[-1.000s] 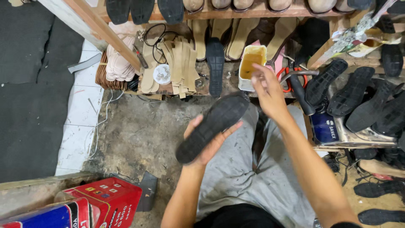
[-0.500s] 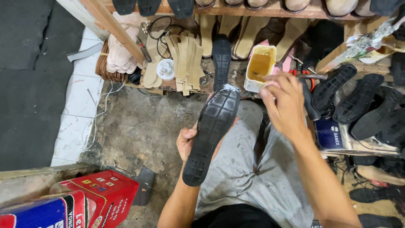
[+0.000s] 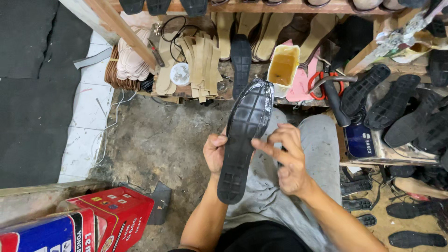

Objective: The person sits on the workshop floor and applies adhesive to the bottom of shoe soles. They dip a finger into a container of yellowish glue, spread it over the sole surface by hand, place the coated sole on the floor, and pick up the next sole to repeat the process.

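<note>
My left hand (image 3: 215, 153) grips a black rubber shoe sole (image 3: 244, 135) by its left edge, holding it upright over my lap with the ridged inner face toward me. Its upper rim shines wet, as if freshly coated. My right hand (image 3: 285, 158) is at the sole's right edge; its forefinger points left and touches the sole, while the other fingers are curled. What, if anything, those curled fingers hold is hidden. A tub of amber glue (image 3: 283, 69) sits just beyond the sole's tip on the low wooden shelf (image 3: 186, 93).
Tan insoles (image 3: 198, 63) and a single black sole (image 3: 241, 59) lean on the shelf. Several black soles (image 3: 396, 112) are piled on a rack to the right, with red-handled scissors (image 3: 322, 81) nearby. Red cartons (image 3: 100, 219) stand at lower left on the stained concrete floor (image 3: 163, 144).
My right hand came back from the glue tub to the sole's right edge. The sole rose from nearly flat to upright, and its top rim now looks wet.
</note>
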Tool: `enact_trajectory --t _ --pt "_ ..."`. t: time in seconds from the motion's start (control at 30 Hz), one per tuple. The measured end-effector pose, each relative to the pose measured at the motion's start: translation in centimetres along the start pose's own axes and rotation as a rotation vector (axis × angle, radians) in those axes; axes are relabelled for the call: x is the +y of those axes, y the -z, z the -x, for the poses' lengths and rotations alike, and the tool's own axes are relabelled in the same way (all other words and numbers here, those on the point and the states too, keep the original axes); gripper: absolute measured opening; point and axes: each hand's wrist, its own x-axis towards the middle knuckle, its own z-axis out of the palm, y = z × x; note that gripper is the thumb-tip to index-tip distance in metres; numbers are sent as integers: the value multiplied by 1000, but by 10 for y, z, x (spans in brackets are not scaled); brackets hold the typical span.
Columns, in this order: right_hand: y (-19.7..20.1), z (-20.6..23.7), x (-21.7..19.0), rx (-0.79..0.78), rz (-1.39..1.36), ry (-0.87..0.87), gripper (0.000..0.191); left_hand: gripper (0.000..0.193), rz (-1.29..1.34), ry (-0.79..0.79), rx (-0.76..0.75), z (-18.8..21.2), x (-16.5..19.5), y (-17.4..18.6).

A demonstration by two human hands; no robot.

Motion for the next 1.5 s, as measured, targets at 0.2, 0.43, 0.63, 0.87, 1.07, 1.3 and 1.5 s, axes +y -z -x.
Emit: enact_trajectory --t 0.2,0.43,0.63,0.87,1.07,1.3,1.5 --pt "1 5 -4 92 56 -6 82 59 32 36 -81 -10 -9 -2" --pt "-1 17 -8 48 162 112 71 61 -97 -3 98 -20 -5 11" --pt "2 10 -11 -13 232 219 71 52 104 -71 219 -33 -2 17" --pt "2 -11 -6 32 204 -27 76 67 227 20 -173 -23 -12 -12" --pt "-6 10 -21 33 216 161 63 81 65 -195 -96 -40 -6 -29" --pt "1 0 -14 82 301 60 65 87 22 -158 -164 -35 -18 -42" --pt "-2 14 -24 92 329 244 58 85 37 -268 -186 -44 -9 -46"
